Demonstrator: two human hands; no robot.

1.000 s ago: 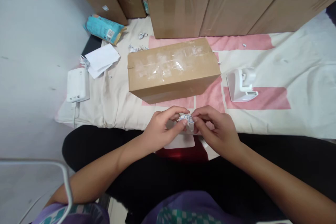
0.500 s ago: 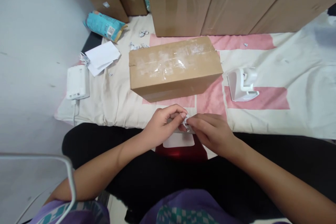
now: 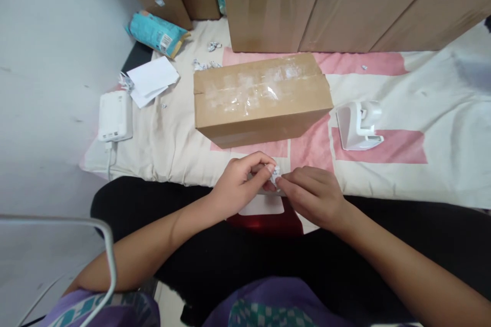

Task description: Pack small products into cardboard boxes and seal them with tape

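Observation:
Between the fingertips of both hands is a small crumpled white paper piece (image 3: 275, 173). My left hand (image 3: 243, 181) pinches it from the left, thumb against fingers. From the right, my right hand (image 3: 312, 191) closes its thumb and fingers on the paper's edge. Beneath the hands lies a red object (image 3: 268, 222) with a white panel, partly hidden by them. Just beyond the hands a taped brown cardboard box (image 3: 261, 94) rests on the pink and cream cloth (image 3: 172, 148).
A white tape dispenser (image 3: 358, 125) stands to the right. On the left are a white power device (image 3: 115, 116), folded white paper (image 3: 153, 79) and a blue packet (image 3: 155, 33). Large cardboard boxes (image 3: 272, 18) line the back. A grey cable arcs at lower left.
The view has shifted slightly. The paper piece between my fingers is turned a little and looks more compact, while both hands keep nearly the same position.

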